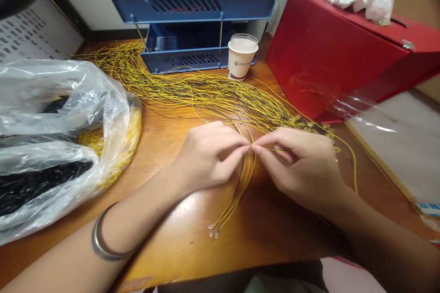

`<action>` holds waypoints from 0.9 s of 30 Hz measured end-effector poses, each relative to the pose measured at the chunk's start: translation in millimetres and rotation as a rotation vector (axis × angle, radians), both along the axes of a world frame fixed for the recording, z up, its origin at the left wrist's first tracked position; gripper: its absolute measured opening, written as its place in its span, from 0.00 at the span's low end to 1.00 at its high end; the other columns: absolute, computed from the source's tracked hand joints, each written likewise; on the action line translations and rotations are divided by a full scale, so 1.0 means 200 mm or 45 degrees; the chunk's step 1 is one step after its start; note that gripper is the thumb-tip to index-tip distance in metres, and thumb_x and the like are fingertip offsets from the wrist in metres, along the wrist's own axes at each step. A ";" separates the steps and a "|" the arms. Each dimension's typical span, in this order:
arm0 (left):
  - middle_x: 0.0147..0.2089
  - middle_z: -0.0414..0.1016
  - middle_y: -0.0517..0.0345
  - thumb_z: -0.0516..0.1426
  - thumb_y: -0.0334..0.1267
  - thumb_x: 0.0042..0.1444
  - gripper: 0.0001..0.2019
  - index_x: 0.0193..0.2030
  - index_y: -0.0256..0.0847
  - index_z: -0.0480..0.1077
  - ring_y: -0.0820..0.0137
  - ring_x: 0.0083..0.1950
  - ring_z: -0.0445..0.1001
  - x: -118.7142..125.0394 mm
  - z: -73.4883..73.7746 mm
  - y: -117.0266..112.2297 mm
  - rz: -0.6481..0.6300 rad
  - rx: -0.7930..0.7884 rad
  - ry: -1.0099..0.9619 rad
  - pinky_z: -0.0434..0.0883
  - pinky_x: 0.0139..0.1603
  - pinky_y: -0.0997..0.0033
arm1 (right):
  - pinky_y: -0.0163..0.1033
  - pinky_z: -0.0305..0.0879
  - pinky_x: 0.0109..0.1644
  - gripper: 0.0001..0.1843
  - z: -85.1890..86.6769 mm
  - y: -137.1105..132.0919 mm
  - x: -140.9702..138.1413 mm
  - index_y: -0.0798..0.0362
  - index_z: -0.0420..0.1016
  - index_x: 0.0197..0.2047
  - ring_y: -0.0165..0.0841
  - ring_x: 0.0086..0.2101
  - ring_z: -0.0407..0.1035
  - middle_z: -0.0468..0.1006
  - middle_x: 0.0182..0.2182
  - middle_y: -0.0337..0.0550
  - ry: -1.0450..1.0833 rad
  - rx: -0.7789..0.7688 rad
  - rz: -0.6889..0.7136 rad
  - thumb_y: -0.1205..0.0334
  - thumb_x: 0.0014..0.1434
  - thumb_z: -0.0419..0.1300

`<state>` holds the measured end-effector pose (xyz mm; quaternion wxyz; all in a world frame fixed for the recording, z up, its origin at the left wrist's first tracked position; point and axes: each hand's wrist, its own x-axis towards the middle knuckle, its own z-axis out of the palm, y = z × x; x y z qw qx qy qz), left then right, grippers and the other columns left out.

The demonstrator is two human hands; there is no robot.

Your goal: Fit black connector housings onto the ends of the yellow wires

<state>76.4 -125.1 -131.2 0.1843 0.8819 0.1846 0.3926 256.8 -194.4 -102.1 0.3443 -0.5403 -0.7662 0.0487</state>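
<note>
My left hand (206,155) and my right hand (299,162) meet fingertip to fingertip over the wooden table (178,229), each pinched shut on thin yellow wires (237,192). A small bunch of these wires hangs down from the pinch toward me and ends in small metal terminals (213,231). A large spread of the same yellow wires (206,91) lies across the table behind my hands. A metal bangle (103,242) is on my left wrist.
A clear plastic bag (58,137) with black and yellow small parts lies at the left. A blue tiered tray rack (192,13) and a paper cup (242,57) stand at the back. A red box (337,55) with tissue on top is at the right.
</note>
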 end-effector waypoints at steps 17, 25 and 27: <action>0.22 0.71 0.61 0.59 0.34 0.50 0.07 0.25 0.33 0.72 0.77 0.24 0.66 -0.03 0.10 0.03 -0.333 -1.424 0.133 0.61 0.26 0.79 | 0.31 0.52 0.25 0.06 0.05 -0.02 0.00 0.54 0.77 0.30 0.21 0.20 0.54 0.64 0.19 0.31 0.244 -0.330 0.287 0.71 0.59 0.62; 0.23 0.76 0.61 0.65 0.33 0.52 0.08 0.26 0.32 0.74 0.79 0.25 0.72 -0.02 0.10 0.03 -0.509 -1.612 -0.106 0.69 0.30 0.83 | 0.33 0.51 0.22 0.08 0.06 -0.04 0.00 0.53 0.78 0.31 0.23 0.21 0.60 0.76 0.23 0.37 0.408 -0.384 0.232 0.65 0.62 0.62; 0.24 0.77 0.59 0.65 0.35 0.54 0.09 0.26 0.33 0.76 0.78 0.26 0.73 -0.02 0.10 0.03 -0.543 -1.602 -0.123 0.69 0.30 0.81 | 0.33 0.51 0.22 0.07 0.06 -0.04 0.00 0.52 0.79 0.31 0.23 0.20 0.58 0.76 0.23 0.37 0.452 -0.410 0.224 0.64 0.62 0.63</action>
